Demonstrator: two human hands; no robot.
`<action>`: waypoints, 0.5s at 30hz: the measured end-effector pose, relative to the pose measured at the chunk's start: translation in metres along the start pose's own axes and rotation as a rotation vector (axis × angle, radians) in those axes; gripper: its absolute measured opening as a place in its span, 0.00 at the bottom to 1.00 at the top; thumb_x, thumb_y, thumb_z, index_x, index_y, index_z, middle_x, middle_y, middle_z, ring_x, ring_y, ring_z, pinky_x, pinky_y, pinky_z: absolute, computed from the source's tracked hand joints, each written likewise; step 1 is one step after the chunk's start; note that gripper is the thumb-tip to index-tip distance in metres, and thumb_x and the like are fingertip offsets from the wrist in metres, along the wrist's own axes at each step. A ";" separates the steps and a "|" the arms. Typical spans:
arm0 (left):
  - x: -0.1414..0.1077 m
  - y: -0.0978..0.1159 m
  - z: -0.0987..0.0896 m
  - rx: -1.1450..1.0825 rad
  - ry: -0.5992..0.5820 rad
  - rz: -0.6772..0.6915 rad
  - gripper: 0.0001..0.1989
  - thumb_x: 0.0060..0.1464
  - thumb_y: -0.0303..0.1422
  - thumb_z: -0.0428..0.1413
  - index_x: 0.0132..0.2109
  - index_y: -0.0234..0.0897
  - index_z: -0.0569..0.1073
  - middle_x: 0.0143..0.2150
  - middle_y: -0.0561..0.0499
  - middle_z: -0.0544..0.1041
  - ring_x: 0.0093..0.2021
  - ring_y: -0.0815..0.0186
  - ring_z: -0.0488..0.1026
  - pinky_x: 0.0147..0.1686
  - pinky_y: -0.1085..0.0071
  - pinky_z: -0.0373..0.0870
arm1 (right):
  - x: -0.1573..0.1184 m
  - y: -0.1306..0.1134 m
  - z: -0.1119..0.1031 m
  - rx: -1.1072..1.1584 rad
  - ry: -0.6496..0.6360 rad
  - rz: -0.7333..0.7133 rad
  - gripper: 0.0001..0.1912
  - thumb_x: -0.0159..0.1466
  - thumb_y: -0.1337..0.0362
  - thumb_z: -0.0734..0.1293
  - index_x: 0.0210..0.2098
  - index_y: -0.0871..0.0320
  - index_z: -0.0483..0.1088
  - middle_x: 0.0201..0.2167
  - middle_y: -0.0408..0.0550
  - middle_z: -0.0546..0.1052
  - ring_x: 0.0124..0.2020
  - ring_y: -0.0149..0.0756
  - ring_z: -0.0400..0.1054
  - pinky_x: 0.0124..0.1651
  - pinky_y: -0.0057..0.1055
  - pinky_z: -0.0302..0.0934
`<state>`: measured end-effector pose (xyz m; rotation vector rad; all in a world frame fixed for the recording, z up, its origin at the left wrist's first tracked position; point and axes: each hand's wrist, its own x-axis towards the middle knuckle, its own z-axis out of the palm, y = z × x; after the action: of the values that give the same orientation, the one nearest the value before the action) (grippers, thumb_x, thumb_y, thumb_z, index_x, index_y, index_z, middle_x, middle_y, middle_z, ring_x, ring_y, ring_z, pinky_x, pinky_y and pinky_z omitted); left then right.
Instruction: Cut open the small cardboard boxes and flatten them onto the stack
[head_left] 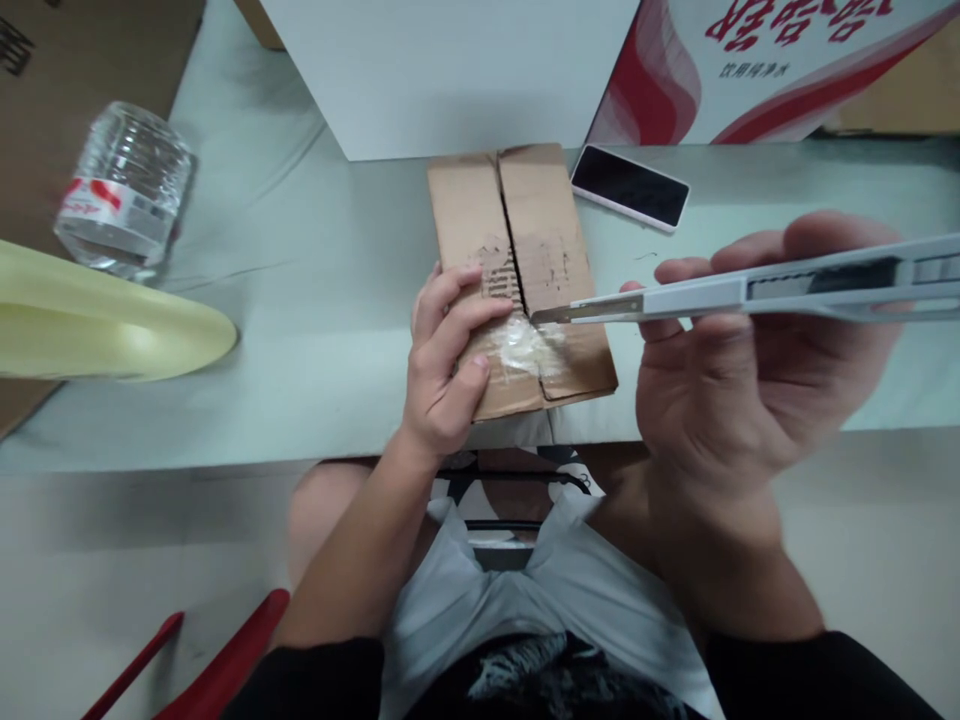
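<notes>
A small brown cardboard box [547,220] lies on the pale green table, with a dark seam along its top and crumpled clear tape near its front end. My left hand [450,360] rests on the box's left side, fingers spread over the torn cardboard and the tape edge. In my right hand [735,350] is a light grey utility knife [697,295], held between thumb and fingers. Its blade is out and points left, with the tip at the seam beside the tape.
A phone [632,187] lies right of the box, near a large white box [465,80] and a red-and-white carton [675,80] at the back. A clear bottle [124,190] and a yellow object [112,320] are at the left. The table's front edge [225,464] crosses below.
</notes>
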<state>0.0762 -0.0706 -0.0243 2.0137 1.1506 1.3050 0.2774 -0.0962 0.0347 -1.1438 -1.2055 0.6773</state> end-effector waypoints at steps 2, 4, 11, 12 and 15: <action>0.000 0.000 0.000 0.012 -0.001 -0.008 0.25 0.70 0.53 0.45 0.60 0.49 0.76 0.70 0.47 0.69 0.73 0.46 0.63 0.77 0.44 0.54 | 0.000 -0.002 0.001 0.028 -0.061 0.053 0.25 0.70 0.44 0.66 0.65 0.27 0.59 0.67 0.42 0.65 0.76 0.58 0.57 0.72 0.64 0.65; 0.000 0.001 0.000 0.012 0.000 -0.006 0.25 0.69 0.54 0.45 0.60 0.49 0.76 0.70 0.47 0.70 0.73 0.46 0.64 0.76 0.43 0.55 | -0.001 -0.003 0.001 0.011 -0.137 0.112 0.30 0.71 0.42 0.62 0.69 0.27 0.53 0.69 0.45 0.63 0.78 0.62 0.54 0.72 0.68 0.65; 0.000 0.003 0.001 0.016 0.013 -0.039 0.27 0.69 0.56 0.44 0.59 0.49 0.77 0.69 0.47 0.70 0.73 0.45 0.64 0.75 0.43 0.56 | -0.009 -0.005 -0.007 -0.118 -0.201 0.056 0.28 0.72 0.38 0.56 0.70 0.26 0.51 0.66 0.46 0.68 0.74 0.60 0.63 0.66 0.67 0.71; 0.000 0.003 0.002 0.015 0.018 -0.039 0.27 0.69 0.56 0.44 0.58 0.49 0.77 0.69 0.47 0.70 0.73 0.45 0.64 0.75 0.43 0.56 | -0.011 -0.005 -0.008 -0.116 -0.211 0.055 0.28 0.72 0.38 0.56 0.70 0.27 0.52 0.66 0.46 0.69 0.73 0.60 0.65 0.66 0.66 0.72; 0.000 0.004 0.003 0.014 0.030 -0.039 0.27 0.69 0.55 0.43 0.58 0.49 0.77 0.69 0.47 0.70 0.73 0.46 0.63 0.75 0.43 0.56 | -0.013 -0.004 -0.010 -0.133 -0.192 0.062 0.27 0.73 0.38 0.57 0.69 0.31 0.57 0.62 0.48 0.72 0.71 0.59 0.68 0.67 0.65 0.72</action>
<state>0.0803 -0.0723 -0.0226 1.9780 1.2105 1.3151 0.2824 -0.1119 0.0343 -1.2524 -1.3984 0.7777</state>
